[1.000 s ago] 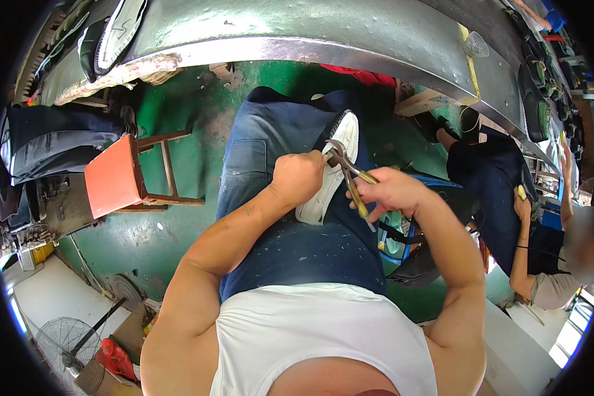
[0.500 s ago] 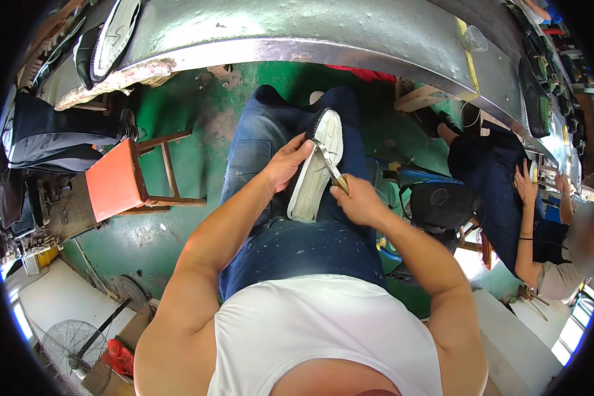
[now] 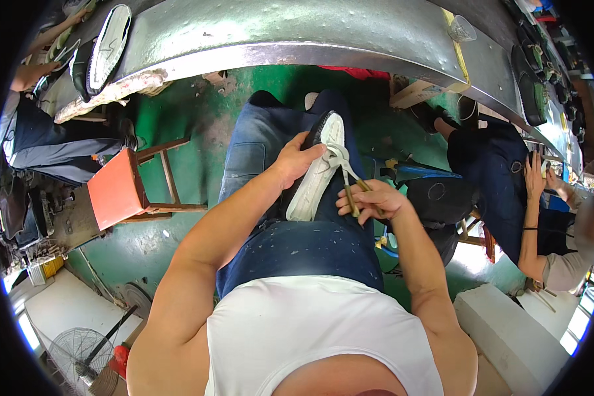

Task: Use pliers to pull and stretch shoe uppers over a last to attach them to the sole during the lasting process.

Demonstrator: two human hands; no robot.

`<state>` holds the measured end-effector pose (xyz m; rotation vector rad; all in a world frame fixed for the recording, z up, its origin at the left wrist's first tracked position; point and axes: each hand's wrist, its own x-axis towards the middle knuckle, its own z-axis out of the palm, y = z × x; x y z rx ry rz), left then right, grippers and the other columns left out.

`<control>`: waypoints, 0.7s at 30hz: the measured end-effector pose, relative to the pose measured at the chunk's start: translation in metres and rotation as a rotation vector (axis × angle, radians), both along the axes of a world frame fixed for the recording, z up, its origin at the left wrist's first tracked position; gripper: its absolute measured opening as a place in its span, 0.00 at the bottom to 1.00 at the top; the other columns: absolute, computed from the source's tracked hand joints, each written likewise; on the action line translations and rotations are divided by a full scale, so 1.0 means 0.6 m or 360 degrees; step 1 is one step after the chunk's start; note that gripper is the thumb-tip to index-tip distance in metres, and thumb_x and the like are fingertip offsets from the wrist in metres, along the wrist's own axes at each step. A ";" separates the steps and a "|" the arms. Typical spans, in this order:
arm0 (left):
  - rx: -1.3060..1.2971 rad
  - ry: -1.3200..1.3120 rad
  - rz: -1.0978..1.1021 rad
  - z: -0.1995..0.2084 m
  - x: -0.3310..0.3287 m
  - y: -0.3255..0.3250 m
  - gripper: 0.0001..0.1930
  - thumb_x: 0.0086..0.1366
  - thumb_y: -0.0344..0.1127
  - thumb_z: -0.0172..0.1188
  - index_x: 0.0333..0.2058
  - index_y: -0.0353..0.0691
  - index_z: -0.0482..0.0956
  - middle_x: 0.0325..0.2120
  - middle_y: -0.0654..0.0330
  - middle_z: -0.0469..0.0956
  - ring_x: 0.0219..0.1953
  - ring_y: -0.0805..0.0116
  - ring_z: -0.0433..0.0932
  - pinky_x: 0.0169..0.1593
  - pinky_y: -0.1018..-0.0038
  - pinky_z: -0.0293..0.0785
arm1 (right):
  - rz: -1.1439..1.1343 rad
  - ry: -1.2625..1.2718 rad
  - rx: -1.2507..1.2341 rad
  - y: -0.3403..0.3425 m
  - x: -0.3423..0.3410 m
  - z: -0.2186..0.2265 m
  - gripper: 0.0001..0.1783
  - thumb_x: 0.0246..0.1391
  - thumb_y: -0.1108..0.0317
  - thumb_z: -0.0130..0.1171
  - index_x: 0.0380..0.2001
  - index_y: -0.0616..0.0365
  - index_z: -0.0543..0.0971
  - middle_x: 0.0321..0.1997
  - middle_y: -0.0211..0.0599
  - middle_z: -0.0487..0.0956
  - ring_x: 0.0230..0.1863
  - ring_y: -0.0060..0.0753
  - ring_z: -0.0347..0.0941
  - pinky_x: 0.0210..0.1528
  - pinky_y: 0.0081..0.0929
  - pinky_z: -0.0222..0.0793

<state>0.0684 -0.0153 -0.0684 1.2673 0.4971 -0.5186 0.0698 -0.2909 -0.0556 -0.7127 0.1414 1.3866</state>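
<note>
A dark shoe with its pale underside (image 3: 308, 193) facing up rests across my thighs, its toe pointing away from me. My left hand (image 3: 297, 162) is closed around its left side near the forefoot, thumb on top of the underside. In my right hand (image 3: 380, 199) is a pair of metal pincers (image 3: 347, 170), handles spread apart and jaws at the forefoot. Whether the jaws grip the shoe's edge, I cannot tell.
A metal-topped workbench (image 3: 264, 54) runs across the far side, with an upturned shoe (image 3: 109, 49) at its left. An orange stool (image 3: 117, 188) stands at left, a wire fan (image 3: 79, 356) at lower left. Co-workers sit at both sides, one with hands (image 3: 536, 173) at right.
The pincers have swung round, and their handles have spread. My right hand has shifted right and slightly down, its fingers loosening. My left hand still holds the shoe.
</note>
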 end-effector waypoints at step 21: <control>0.0112 0.0301 -0.0479 0.069 0.032 0.031 0.42 0.60 0.43 0.71 0.66 0.35 0.58 0.58 0.48 0.73 0.60 0.58 0.72 0.62 0.60 0.68 | 0.0901 -0.2173 -0.1063 0.053 -0.034 0.145 0.24 0.58 0.66 0.59 0.54 0.72 0.73 0.42 0.58 0.80 0.45 0.54 0.78 0.50 0.39 0.72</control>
